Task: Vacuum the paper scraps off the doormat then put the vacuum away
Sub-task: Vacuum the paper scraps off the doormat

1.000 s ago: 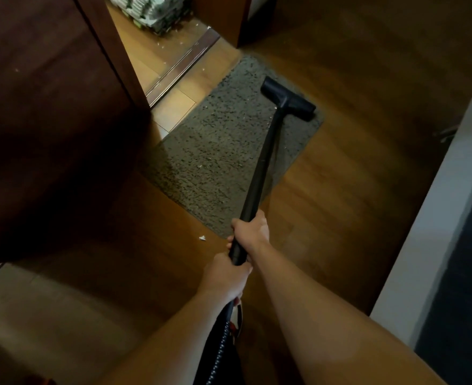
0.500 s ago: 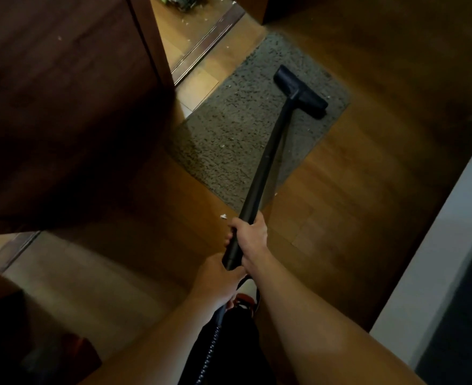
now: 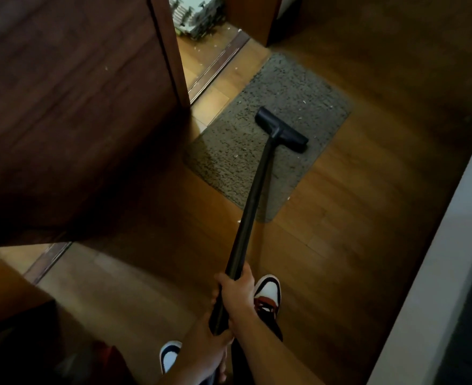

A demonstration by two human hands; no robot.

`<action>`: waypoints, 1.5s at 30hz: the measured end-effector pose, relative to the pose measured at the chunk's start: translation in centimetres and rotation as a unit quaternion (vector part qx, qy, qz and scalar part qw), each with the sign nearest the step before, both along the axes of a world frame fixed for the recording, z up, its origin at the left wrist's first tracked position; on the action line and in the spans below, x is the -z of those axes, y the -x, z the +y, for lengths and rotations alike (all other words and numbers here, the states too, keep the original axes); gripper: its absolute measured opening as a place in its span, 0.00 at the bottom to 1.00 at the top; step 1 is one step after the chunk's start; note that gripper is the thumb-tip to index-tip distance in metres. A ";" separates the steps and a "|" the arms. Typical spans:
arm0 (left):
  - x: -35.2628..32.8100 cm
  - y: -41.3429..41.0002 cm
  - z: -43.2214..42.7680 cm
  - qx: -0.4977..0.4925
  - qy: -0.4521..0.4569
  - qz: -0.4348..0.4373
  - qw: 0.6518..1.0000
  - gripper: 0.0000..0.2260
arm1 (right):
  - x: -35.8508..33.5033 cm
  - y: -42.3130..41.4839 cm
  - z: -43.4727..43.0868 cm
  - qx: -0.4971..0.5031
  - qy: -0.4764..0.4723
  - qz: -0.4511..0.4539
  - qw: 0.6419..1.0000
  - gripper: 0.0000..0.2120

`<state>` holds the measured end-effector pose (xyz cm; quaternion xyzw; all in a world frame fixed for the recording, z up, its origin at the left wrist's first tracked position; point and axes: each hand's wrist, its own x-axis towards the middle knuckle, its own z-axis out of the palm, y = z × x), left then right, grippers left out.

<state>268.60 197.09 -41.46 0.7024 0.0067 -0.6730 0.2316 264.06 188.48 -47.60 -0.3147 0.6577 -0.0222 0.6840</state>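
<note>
l hand (image 3: 210, 350) & r hand (image 3: 237, 290) grip vacuum wand (image 3: 253, 201), floor head (image 3: 280, 132) on doormat (image 3: 290, 87)

l hand's fingers wrap the wand's low end and r hand is closed round it just above. red/white shoes (image 3: 268, 297) stand beneath on wood floor (image 3: 354, 218). the black wand slants away to the head, which sits on the grey mat near its right edge. white paper scraps (image 3: 304, 102) dot the mat beyond & left of the head. dark door (image 3: 76, 107) far left.

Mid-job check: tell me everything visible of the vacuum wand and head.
The vacuum wand is a long, straight, matte black tube slanting from the hands down to a wide black floor head resting flat on the grey doormat. The right hand grips it ahead of the left hand.
</note>
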 end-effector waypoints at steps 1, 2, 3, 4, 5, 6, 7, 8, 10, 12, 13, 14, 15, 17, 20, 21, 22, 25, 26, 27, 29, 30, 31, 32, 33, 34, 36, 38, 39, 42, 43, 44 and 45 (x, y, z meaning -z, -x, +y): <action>0.0 0.2 -0.1 -0.011 -0.009 -0.006 1.000 0.12 | 0.1 0.1 0.0 -0.002 0.001 0.004 1.000 0.13; 0.0 0.4 -0.3 -0.020 -0.015 -0.018 1.000 0.10 | 0.1 0.1 -0.2 -0.006 0.002 0.009 1.000 0.13; 0.2 0.6 -0.8 -0.018 -0.016 -0.036 0.999 0.10 | 0.4 0.2 -0.7 -0.010 0.005 0.015 1.000 0.13; 0.3 0.8 -1.4 -0.010 -0.014 -0.045 0.999 0.09 | 0.6 0.3 -1.3 -0.016 0.008 0.020 1.000 0.13; 0.4 1.0 -2.1 -0.005 -0.013 -0.047 0.999 0.08 | 0.8 0.5 -2.0 -0.021 0.010 0.022 0.999 0.14; 0.5 1.2 -2.9 -0.012 -0.009 -0.042 0.999 0.06 | 1.0 0.6 -2.8 -0.027 0.012 0.024 0.999 0.14; 0.7 1.3 -3.7 -0.020 0.000 -0.034 0.999 0.04 | 1.2 0.8 -3.7 -0.033 0.014 0.026 0.999 0.14; 0.9 1.5 -4.6 -0.027 0.003 -0.024 0.999 0.04 | 1.4 1.0 -4.7 -0.039 0.017 0.029 0.999 0.13; 1.7 1.9 -6.8 -0.038 -0.010 -0.001 0.999 0.05 | 1.7 1.3 -7.0 -0.052 0.027 0.034 0.998 0.12; 2.6 2.3 -9.5 -0.030 -0.033 0.012 0.999 0.04 | 2.1 1.6 -9.7 -0.059 0.036 0.039 0.997 0.11; 3.0 2.4 -10.9 -0.022 -0.041 0.011 0.999 0.05 | 2.2 1.6 -11.1 -0.057 0.037 0.040 0.997 0.11; 3.5 2.5 -12.4 -0.015 -0.043 0.007 0.999 0.06 | 2.4 1.6 -12.6 -0.049 0.036 0.037 0.997 0.11; 3.8 2.5 -13.9 -0.009 -0.039 0.002 0.999 0.06 | 2.6 1.5 -14.2 -0.041 0.036 0.035 0.998 0.13; 4.5 2.4 -16.8 0.002 -0.019 -0.009 1.000 0.06 | 3.1 1.2 -17.3 -0.025 0.041 0.032 0.998 0.15; 4.8 1.8 -20.7 0.011 -0.009 -0.023 1.000 0.05 | 3.7 0.6 -21.2 -0.015 0.050 0.036 0.998 0.14; 4.8 1.6 -21.8 0.008 -0.012 -0.019 1.000 0.06 | 3.8 0.4 -22.3 -0.014 0.050 0.039 0.998 0.13; 4.7 1.5 -22.8 0.003 -0.016 -0.013 1.000 0.06 | 3.8 0.3 -23.3 -0.014 0.051 0.042 0.998 0.13; 4.4 1.3 -25.3 -0.011 -0.021 0.000 1.000 0.04 | 3.8 -0.1 -25.8 -0.015 0.053 0.049 0.997 0.12; 4.4 1.2 -25.8 -0.014 -0.021 0.003 1.000 0.04 | 3.8 -0.2 -26.4 -0.016 0.055 0.050 0.997 0.12; 4.2 1.2 -26.1 -0.017 -0.020 0.004 1.000 0.04 | 3.7 -0.2 -26.8 -0.017 0.055 0.050 0.997 0.12; 4.0 1.1 -26.1 -0.021 -0.016 0.004 1.000 0.04 | 3.4 -0.3 -26.9 -0.018 0.058 0.054 0.997 0.12; 3.8 1.1 -25.9 -0.020 -0.013 0.002 1.000 0.04 | 3.3 -0.4 -26.7 -0.019 0.059 0.057 0.996 0.12; 3.5 0.9 -25.4 -0.018 -0.012 -0.001 1.000 0.04 | 3.2 -0.5 -26.2 -0.019 0.058 0.059 0.996 0.12; 3.3 0.8 -24.8 -0.017 -0.009 -0.005 1.000 0.03 | 3.1 -0.6 -25.6 -0.016 0.056 0.059 0.997 0.12; 3.2 0.6 -24.0 -0.016 -0.007 -0.008 1.000 0.03 | 2.9 -0.8 -24.8 -0.014 0.052 0.057 0.997 0.12; 3.1 0.4 -22.9 -0.015 -0.004 -0.012 1.000 0.03 | 2.8 -0.9 -23.8 -0.012 0.047 0.054 0.997 0.13; 2.9 0.0 -20.3 -0.005 0.007 -0.024 1.000 0.04 | 2.4 -1.2 -21.4 -0.012 0.037 0.050 0.998 0.14; 2.5 -0.2 -17.4 0.010 0.013 -0.031 0.999 0.04 | 1.9 -1.4 -18.5 -0.015 0.027 0.048 0.998 0.15; 2.2 -0.3 -15.9 0.015 0.010 -0.033 0.999 0.05 | 1.8 -1.4 -16.9 -0.016 0.022 0.045 0.999 0.15; 1.4 -0.4 -11.4 0.011 -0.003 -0.022 1.000 0.06 | 1.2 -1.4 -12.4 -0.030 0.019 0.046 0.998 0.15; 1.0 -0.4 -10.0 0.008 -0.008 -0.020 1.000 0.05 | 0.8 -1.4 -10.9 -0.036 0.018 0.044 0.998 0.14; 0.7 -0.4 -8.7 0.006 -0.015 -0.024 1.000 0.05 | 0.3 -1.4 -9.5 -0.039 0.016 0.038 0.998 0.14; 0.4 -0.4 -7.4 0.004 -0.022 -0.028 0.999 0.05 | -0.3 -1.4 -8.2 -0.038 0.013 0.031 0.999 0.14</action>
